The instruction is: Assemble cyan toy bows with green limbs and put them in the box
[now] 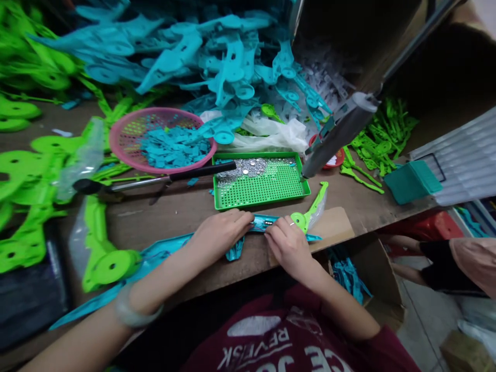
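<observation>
My left hand [219, 233] presses down on a long teal plastic part [260, 223] that lies along the front edge of the wooden table [182, 209]. My right hand [289, 245] pinches the same teal part from the other side, fingertips close to the left hand's. A green plastic piece [310, 211] with a round end rests against the teal part just past my right hand. Behind both hands stands a green perforated tray [267, 187] holding several small silver screws [244, 168].
A pink basket [124, 135] of small teal chips stands at centre left, with a black-handled tool [163, 179] before it. Piles of teal parts [217, 57] and green parts [27, 155] fill the back and left. A hanging grey power screwdriver [337, 135] dangles at right. Another person's arm [434, 258] is at lower right.
</observation>
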`<state>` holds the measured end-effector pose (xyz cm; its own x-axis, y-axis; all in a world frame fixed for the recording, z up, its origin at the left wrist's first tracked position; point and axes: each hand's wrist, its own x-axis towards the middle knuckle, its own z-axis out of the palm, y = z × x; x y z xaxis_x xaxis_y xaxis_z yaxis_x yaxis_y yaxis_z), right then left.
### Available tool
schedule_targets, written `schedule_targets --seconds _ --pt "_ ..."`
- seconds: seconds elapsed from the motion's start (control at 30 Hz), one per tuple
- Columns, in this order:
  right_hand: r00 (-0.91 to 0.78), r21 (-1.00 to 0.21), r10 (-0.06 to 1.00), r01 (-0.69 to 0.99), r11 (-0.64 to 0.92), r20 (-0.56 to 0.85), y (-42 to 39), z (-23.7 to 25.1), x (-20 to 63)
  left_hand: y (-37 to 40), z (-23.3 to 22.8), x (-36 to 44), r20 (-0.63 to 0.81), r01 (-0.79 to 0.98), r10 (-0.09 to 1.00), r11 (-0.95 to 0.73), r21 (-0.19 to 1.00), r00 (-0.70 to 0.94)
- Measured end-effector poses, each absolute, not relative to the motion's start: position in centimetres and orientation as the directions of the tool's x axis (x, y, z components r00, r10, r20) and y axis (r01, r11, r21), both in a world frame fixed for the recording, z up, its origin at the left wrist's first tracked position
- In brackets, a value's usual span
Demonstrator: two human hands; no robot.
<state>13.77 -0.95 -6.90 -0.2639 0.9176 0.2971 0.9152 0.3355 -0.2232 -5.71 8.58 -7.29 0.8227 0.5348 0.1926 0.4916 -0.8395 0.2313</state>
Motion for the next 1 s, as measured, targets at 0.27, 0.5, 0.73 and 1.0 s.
schedule_targets --seconds 0.27,0.5,0.73,1.0 --pt "-0.276 -0.172 0.935 0.933 0.316 0.224 -0.4 -6.7 14.4 9.6 -7.3 -7.2 0.148 0.383 0.465 -0.841 0.382 0.873" --pt "-0.17 -0.168 0.943 0.96 0.224 0.285 -0.7 -7.0 13.5 9.1 -7.3 -7.7 0.209 0.342 0.403 -0.898 0.277 0.891" --pt "-0.2 -0.095 0.926 0.966 0.241 0.321 -0.4 -7.1 13.1 8.6 -7.2 -7.4 0.108 0.366 0.409 -0.885 0.287 0.906" --pt "-0.426 -0.127 0.837 0.862 0.491 0.345 -0.5 -6.7 14.9 7.9 -7.0 -7.2 0.08 0.488 0.527 -0.826 0.281 0.846"
